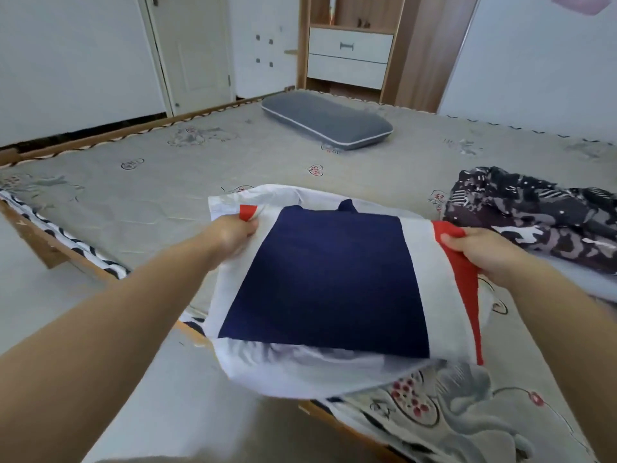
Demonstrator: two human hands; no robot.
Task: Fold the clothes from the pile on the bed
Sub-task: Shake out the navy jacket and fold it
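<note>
Left hand (233,233) pinched the garment's (327,282) left edge at a red patch, right hand (484,252) gripped the red right edge. So the white, navy and red piece was held up at centre frame, over the bed's (140,195) near edge. Dark patterned pile (541,218) sat just right. Grey pillow (327,123) lay far back, with plenty of bare mattress between.

The mattress (160,195) lies bare and open across its left and middle stretch, giving free passage there. A grey pillow (325,120) blocks the far centre. A dark patterned heap of clothes (534,215) crowds the right side, just beside the right hand (484,252).
</note>
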